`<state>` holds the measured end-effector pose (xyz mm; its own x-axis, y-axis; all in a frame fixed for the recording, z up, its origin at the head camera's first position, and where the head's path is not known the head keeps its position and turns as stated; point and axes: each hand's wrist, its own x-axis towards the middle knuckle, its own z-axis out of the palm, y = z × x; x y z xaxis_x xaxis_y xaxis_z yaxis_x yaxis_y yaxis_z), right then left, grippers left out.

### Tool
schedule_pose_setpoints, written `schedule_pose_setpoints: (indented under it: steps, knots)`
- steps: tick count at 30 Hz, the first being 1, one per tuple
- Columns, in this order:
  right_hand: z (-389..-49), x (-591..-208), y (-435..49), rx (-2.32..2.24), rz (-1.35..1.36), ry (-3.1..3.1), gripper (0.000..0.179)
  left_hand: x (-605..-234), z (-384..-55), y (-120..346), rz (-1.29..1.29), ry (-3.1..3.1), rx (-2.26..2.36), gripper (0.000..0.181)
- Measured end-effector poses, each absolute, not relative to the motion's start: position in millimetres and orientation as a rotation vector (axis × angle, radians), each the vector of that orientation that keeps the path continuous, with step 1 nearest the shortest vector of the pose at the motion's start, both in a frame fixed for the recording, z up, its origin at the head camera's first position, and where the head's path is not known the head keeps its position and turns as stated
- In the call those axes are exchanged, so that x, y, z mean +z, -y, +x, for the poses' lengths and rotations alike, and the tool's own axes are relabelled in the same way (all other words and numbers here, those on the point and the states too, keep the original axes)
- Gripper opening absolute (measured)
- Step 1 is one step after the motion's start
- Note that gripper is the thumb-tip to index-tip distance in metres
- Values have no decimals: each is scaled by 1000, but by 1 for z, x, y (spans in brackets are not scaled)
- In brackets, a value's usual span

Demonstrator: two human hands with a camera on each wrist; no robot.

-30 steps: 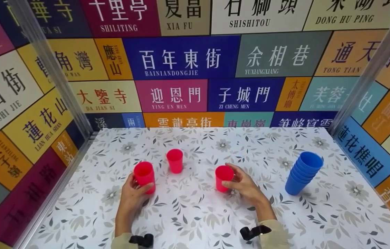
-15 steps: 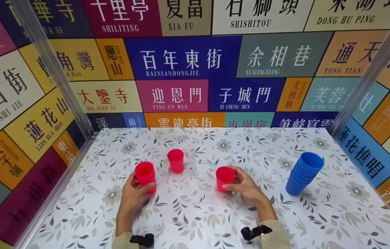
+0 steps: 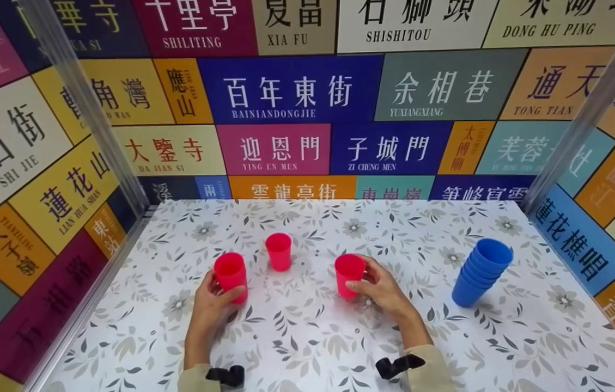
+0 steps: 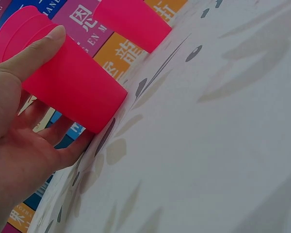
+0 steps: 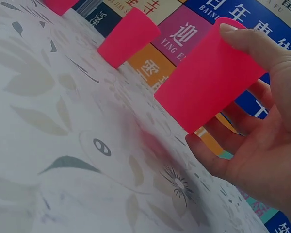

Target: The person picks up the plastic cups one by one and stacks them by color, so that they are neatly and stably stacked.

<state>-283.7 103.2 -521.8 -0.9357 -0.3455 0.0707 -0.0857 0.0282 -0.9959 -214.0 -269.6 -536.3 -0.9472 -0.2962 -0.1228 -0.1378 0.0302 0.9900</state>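
My left hand [image 3: 209,302] grips a short stack of nested red cups [image 3: 229,271] that stands upright on the table. In the left wrist view, more than one rim shows at the top of the stacked cups [image 4: 70,77], and the thumb lies across their side. My right hand [image 3: 386,291] holds a single red cup [image 3: 346,275] between thumb and fingers. Below this cup [image 5: 203,77], the right wrist view shows a gap and a reddish shadow on the tabletop. Another red cup [image 3: 279,253] stands untouched behind and between the two hands.
A leaning-looking stack of several blue cups [image 3: 479,277] stands at the right of the table. White cloth with a leaf pattern covers the table [image 3: 307,337]. Walls with coloured sign panels [image 3: 285,92] and clear corner posts [image 3: 103,125] enclose the back and sides.
My right hand has raised its red cup slightly and shifted it a little left. The left hand keeps its grip on the red stack, and the other cups stay put.
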Motion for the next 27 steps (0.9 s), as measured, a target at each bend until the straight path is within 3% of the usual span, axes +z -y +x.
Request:
schedule_pose_setpoints:
  steps: [6, 19, 27]
  knots:
    - [-282, -522, -94, -2057, -491, -2072, 65, -538, -214, 269, 374, 2161, -1994, 79]
    - [-268, -508, -69, -2041, -463, -2088, 65, -538, -212, 271, 397, 2171, -2025, 84]
    - [-263, -497, -42, -2013, -589, -2074, 65, -537, -213, 270, 429, 2192, -2040, 87]
